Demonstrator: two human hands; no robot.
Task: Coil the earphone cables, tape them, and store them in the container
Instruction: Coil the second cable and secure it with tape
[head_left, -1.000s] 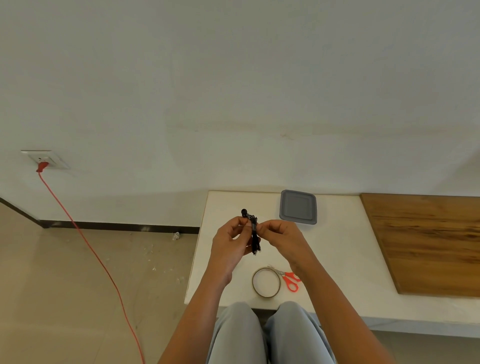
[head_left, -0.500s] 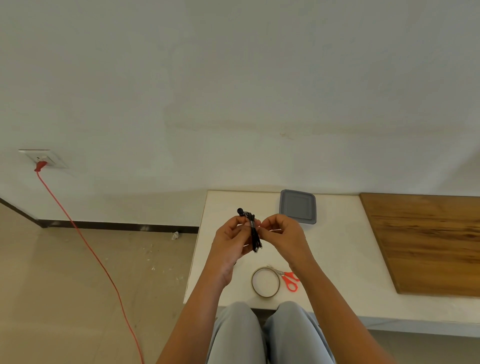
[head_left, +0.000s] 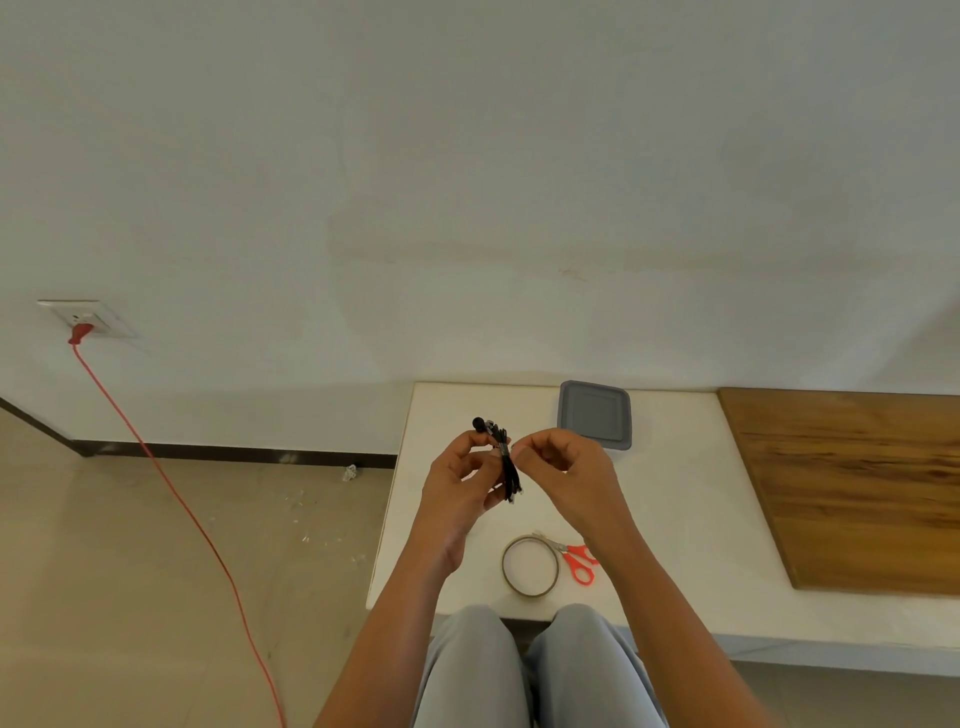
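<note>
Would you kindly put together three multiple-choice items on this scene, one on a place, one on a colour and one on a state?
1. Where does the tape roll lie?
A. on the wooden board
B. on the white table, beside the scissors
C. in the container

2. What colour are the scissors' handles?
A. red
B. blue
C. black

3. How is the coiled earphone cable placed?
A. lying on the table
B. held above the table
C. stored in the container

Answers:
1 B, it rests near the table's front edge, next to the scissors.
2 A, both loops are red.
3 B, the left hand grips it and the right hand pinches it.
</note>
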